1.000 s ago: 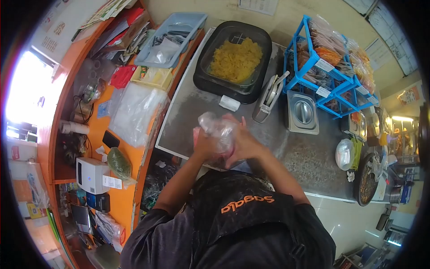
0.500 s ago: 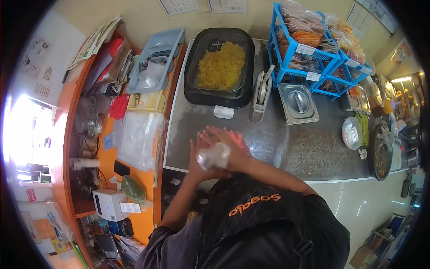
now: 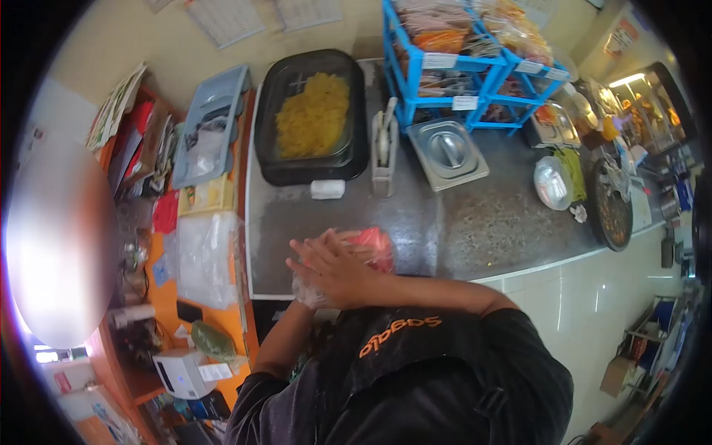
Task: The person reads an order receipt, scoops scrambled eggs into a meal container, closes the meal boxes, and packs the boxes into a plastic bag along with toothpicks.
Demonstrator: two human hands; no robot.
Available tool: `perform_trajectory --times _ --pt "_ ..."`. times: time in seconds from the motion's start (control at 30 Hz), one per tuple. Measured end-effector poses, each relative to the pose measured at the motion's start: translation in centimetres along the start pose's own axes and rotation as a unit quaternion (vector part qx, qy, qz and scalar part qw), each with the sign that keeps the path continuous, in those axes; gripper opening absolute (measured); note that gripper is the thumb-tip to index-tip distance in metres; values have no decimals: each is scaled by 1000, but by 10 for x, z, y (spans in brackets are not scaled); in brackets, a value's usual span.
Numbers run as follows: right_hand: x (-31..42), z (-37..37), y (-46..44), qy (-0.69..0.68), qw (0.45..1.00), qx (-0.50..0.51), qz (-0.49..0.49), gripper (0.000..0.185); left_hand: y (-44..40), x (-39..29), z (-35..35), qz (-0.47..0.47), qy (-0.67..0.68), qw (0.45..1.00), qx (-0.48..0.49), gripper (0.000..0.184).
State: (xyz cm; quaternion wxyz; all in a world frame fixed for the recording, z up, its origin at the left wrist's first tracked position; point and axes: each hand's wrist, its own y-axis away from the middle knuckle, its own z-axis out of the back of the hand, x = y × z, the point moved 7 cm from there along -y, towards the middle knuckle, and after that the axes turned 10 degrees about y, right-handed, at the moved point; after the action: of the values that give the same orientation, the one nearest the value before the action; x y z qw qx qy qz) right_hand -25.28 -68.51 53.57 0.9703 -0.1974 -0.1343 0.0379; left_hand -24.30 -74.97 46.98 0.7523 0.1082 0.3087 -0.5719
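Observation:
In front of my chest, my right hand lies across my left hand, with its fingers stretched out toward the upper left. Crinkled clear plastic, perhaps a thin disposable glove, wraps the left hand near the wrist. The left fingers reach out to the right, partly hidden under the right hand. Right behind the fingers, a red plastic bag or wrapped packet lies on the metal counter; what is inside it cannot be made out.
Beyond the hands are a black tray of yellow food, a white folded paper, a tape dispenser-like tool, and a lidded steel container. Blue racks of packets stand behind. Clear plastic bags lie on the orange shelf at left.
The clear plastic has shifted from between the hands to my left hand and wrist. My right hand now lies over the left. The view has turned, and more of the red packet shows.

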Motion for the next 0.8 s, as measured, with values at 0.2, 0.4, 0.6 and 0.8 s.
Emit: perform_trajectory --times 0.2,0.4,0.6,0.8 --pt "-24 16 23 -35 997 19 -59 102 -13 -14 -20 -31 17 999 5 47" --pt "-64 75 68 -72 993 30 -87 119 -19 -36 -51 -67 70 995 2 27" --pt "-148 111 163 -237 940 -122 -215 115 -28 -61 6 -178 -81 976 -99 15" --pt "-114 -4 160 -832 416 133 -341 89 -60 -224 125 -289 135 946 -57 35"
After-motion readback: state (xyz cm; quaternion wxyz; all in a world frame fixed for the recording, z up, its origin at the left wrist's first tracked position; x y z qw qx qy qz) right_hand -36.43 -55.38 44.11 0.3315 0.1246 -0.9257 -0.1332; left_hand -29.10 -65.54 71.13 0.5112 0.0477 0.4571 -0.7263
